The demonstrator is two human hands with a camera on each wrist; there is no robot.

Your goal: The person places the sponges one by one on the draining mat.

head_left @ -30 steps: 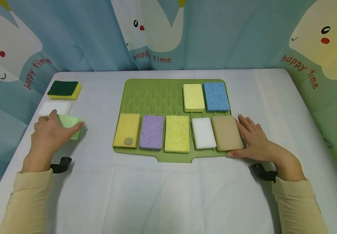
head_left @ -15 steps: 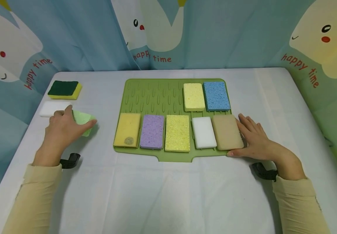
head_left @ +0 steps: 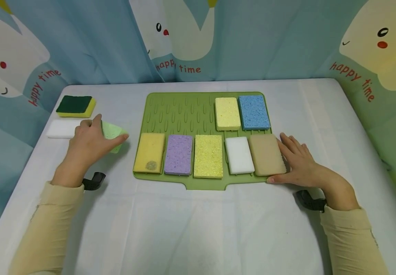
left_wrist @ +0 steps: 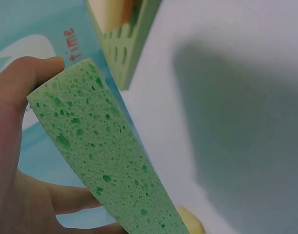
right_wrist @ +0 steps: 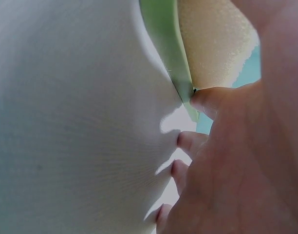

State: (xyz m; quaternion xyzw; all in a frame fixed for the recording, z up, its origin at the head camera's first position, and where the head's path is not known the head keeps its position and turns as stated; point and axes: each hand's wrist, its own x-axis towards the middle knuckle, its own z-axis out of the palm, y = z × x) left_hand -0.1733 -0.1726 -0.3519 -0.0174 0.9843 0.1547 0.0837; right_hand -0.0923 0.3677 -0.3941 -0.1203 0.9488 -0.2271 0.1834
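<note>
My left hand (head_left: 89, 143) grips a light green sponge (head_left: 111, 131) between thumb and fingers, raised over the table left of the green mat (head_left: 170, 110). Close up in the left wrist view, the porous face of the sponge fills the middle. Spread at the mat's right edge, my right hand (head_left: 301, 164) has its thumb on the lower corner, beside a beige sponge (head_left: 267, 154). Its other fingertips touch the tablecloth in the right wrist view. Also on the mat are a yellow sponge (head_left: 150, 152), a purple sponge (head_left: 178, 154), a bright yellow sponge (head_left: 208, 156) and a white sponge (head_left: 239, 155).
At the mat's back right lie a pale yellow sponge (head_left: 227, 114) and a blue sponge (head_left: 254, 112). A green-and-yellow scouring sponge (head_left: 76, 106) and another white sponge (head_left: 62, 128) lie at the table's left. A printed curtain (head_left: 270, 42) surrounds the back and sides.
My left hand has carried the light green sponge right and slightly away from me, toward the mat, uncovering more of the left white sponge. The right hand has stayed in place.
</note>
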